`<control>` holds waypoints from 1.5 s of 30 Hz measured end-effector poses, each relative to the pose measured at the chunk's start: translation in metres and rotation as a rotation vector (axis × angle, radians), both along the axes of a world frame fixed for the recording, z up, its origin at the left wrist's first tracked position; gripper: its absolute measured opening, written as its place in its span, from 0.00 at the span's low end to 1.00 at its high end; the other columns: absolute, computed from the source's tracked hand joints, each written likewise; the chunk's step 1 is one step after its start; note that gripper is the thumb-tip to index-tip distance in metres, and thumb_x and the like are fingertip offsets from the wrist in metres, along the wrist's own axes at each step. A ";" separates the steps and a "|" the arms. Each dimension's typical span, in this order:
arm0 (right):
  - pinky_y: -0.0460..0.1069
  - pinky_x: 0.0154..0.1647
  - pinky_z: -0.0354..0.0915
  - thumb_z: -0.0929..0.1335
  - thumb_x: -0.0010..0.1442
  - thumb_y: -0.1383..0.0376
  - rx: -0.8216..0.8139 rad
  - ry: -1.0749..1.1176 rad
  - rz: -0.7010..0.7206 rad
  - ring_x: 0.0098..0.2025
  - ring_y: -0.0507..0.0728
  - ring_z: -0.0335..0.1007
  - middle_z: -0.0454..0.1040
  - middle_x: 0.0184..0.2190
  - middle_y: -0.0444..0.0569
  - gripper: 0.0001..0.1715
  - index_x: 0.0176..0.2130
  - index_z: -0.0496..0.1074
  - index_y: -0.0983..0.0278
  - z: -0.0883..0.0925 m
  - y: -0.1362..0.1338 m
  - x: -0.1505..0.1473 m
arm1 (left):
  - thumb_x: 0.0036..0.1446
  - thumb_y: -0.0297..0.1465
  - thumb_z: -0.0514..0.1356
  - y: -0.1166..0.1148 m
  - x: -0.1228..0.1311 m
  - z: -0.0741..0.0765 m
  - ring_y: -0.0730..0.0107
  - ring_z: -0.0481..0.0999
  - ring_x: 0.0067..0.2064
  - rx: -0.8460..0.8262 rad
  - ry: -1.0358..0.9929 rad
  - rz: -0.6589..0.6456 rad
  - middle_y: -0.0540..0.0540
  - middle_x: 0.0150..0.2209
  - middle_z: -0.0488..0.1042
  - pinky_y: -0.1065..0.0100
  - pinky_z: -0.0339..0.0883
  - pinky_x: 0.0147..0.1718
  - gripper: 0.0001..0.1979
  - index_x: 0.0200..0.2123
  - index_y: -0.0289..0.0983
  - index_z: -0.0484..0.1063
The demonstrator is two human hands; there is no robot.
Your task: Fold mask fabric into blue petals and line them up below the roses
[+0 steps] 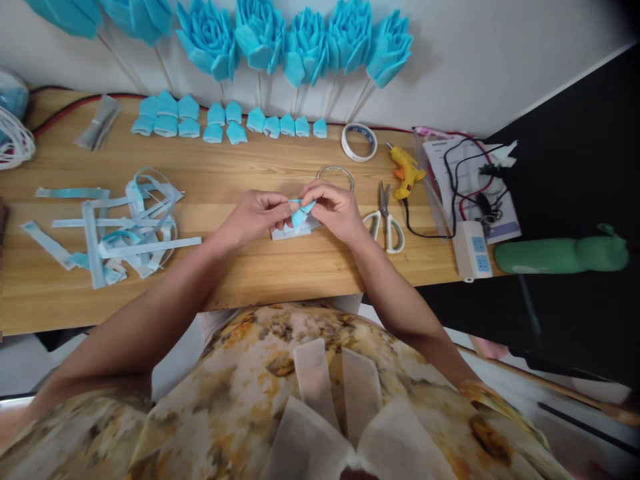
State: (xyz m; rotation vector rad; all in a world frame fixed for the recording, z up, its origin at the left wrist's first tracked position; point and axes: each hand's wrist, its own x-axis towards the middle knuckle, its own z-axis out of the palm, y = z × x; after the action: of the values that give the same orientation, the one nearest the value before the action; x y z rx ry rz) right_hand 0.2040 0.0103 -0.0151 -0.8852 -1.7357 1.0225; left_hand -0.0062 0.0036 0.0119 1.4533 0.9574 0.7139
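Observation:
Between my two hands is a small folded piece of blue fabric (301,215), pinched at its upper edge. My left hand (267,212) grips its left corner between thumb and fingers. The fingers of my right hand (336,205) are closed on its right side. Just below lie white and pale blue fabric pieces (291,233) on the table, partly covered by my hands. Behind my right hand is a clear tape roll (340,170). Close to that wrist, scissors (385,217) with white handles lie with their blades pointing away from me.
Cut pale blue strips and cords (130,227) lie heaped on the left. Folded blue petals (167,113) line the back, below blue fabric flowers (306,47) on sticks. White tape (359,142), a yellow glue gun (407,172), a power strip (471,250) and a green bottle (555,255) are to the right.

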 end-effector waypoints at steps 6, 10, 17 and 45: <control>0.49 0.40 0.66 0.69 0.58 0.68 -0.046 -0.010 -0.017 0.38 0.52 0.71 0.78 0.37 0.43 0.07 0.38 0.78 0.59 0.004 -0.003 -0.001 | 0.59 0.45 0.64 0.001 0.000 -0.001 0.77 0.64 0.21 0.012 0.011 0.065 0.51 0.18 0.68 0.72 0.57 0.21 0.21 0.20 0.38 0.70; 0.49 0.36 0.65 0.72 0.59 0.60 -0.125 -0.029 -0.093 0.33 0.52 0.68 0.74 0.32 0.43 0.07 0.38 0.76 0.61 0.008 -0.004 -0.002 | 0.57 0.41 0.64 0.003 0.001 -0.005 0.76 0.64 0.20 -0.004 -0.027 0.171 0.51 0.17 0.68 0.71 0.58 0.21 0.18 0.19 0.38 0.71; 0.49 0.36 0.65 0.73 0.62 0.50 -0.143 0.085 -0.168 0.32 0.52 0.65 0.70 0.31 0.42 0.16 0.39 0.75 0.60 0.007 -0.001 -0.001 | 0.60 0.36 0.63 0.004 0.002 -0.008 0.77 0.65 0.20 0.004 -0.054 0.297 0.51 0.18 0.70 0.71 0.58 0.22 0.17 0.19 0.38 0.73; 0.45 0.27 0.56 0.75 0.57 0.46 -0.382 0.062 0.032 0.27 0.48 0.57 0.67 0.25 0.40 0.24 0.31 0.71 0.63 0.008 -0.005 -0.003 | 0.59 0.39 0.64 -0.004 0.006 -0.005 0.76 0.65 0.23 0.135 0.010 0.220 0.53 0.20 0.68 0.73 0.60 0.24 0.12 0.28 0.38 0.76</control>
State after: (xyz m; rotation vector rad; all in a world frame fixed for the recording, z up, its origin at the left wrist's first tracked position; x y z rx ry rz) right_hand 0.2007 0.0050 -0.0072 -1.0512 -1.5308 1.4169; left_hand -0.0002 -0.0001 0.0065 1.4832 1.1062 0.9486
